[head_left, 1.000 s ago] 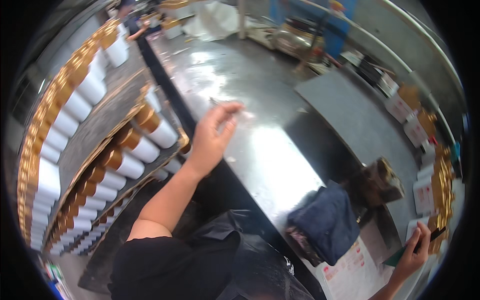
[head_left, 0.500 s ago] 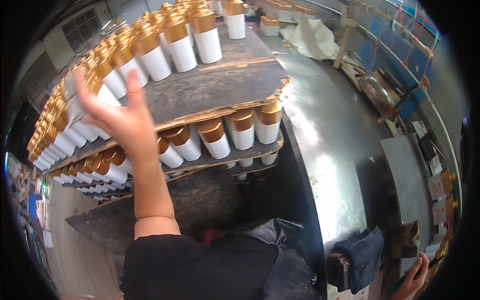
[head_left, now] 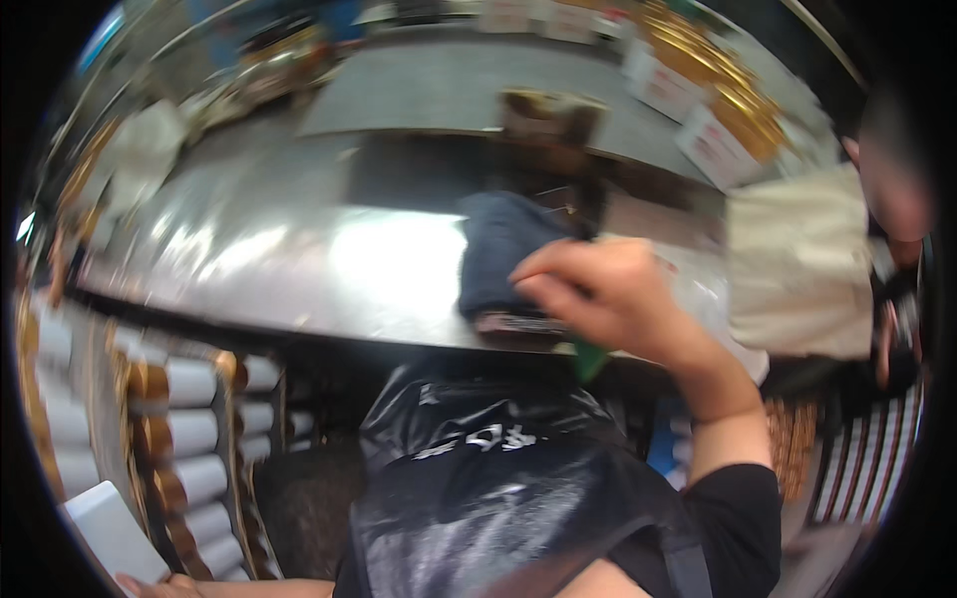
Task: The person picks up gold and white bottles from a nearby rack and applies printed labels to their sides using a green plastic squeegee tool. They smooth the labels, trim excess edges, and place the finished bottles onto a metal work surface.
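Left fingers (head_left: 131, 585) clasp one end of a white container (head_left: 113, 531); right fingers (head_left: 550, 271) curl, grip unclear.

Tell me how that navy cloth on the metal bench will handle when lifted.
The navy cloth will probably flop, since its outline looks soft and uneven. It seems unlikely to roll, as it lies broad and squarish.

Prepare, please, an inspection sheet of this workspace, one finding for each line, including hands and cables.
Surface: metal tabletop, shiny with glare.
Job's things: white item; green item below the right hand; dark blue cloth on tabletop.
Clutter: beige sheet at right; brown block, blurred, farther back.
Hands: left hand holds the white item's lower edge; right hand curled, grip unclear.
Cables: nothing seen.
Surroundings: white-and-gold containers racked at left; another person at right edge.
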Available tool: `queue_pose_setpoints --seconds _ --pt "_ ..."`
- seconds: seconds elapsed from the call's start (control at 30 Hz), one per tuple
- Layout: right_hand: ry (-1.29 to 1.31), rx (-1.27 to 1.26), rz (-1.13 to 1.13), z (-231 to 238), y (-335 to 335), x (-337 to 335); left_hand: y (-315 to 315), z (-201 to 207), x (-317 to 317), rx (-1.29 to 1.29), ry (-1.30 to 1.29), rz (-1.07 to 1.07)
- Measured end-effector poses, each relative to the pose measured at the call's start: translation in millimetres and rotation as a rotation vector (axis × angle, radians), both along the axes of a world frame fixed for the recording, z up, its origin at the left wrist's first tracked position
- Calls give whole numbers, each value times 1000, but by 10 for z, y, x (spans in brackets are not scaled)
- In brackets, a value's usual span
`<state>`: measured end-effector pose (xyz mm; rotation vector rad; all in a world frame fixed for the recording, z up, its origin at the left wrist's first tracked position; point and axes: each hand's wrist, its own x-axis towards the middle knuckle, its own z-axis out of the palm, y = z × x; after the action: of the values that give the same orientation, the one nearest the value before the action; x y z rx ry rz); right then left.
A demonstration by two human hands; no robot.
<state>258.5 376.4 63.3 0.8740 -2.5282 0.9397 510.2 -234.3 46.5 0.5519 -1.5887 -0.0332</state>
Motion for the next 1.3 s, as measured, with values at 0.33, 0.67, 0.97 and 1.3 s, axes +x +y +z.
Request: queue_pose_setpoints --seconds 0.33,0.67,0.97,1.3 --pt "35 -221 -195 -464 45 512 3112 -452 -2861 1264 -325 -1740" --pt "-181 -396 -599 -364 875 563 3591 -779 -3771 1288 -390 -1861" --pt "328 92 -1047 743 2679 -634 2250 -1054 -3833 474 -164 -1046" --pt "38 261 -1063 818 2637 -857 1325 -1716 -3568 157 -355 -943"
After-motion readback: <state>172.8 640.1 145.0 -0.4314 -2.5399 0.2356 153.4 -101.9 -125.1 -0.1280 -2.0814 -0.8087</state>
